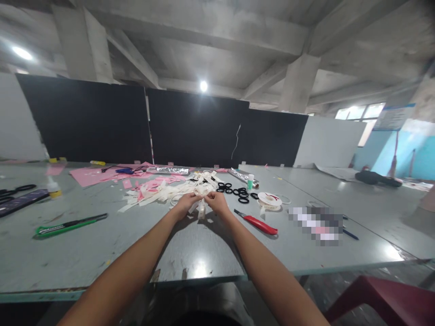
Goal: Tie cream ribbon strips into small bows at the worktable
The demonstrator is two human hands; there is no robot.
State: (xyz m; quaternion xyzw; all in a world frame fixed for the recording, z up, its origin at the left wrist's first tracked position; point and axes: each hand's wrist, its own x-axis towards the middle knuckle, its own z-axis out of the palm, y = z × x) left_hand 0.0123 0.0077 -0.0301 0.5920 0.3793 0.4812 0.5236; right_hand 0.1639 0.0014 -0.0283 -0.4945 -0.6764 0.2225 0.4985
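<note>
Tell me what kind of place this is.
Likely a workshop or small factory floor: bare concrete ceiling, long grey worktable, utility knives and a pile of cut white strips.

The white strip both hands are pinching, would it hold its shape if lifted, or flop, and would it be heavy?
The white strip droops below the left hand and right hand, so it probably flops. It looks thin and flat like the strips in the pile, so likely very light. Flat, it seems unlikely to roll.

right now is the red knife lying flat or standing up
Lying flat: the red knife rests lengthwise on the grey table, right of the right hand, untouched.
</note>
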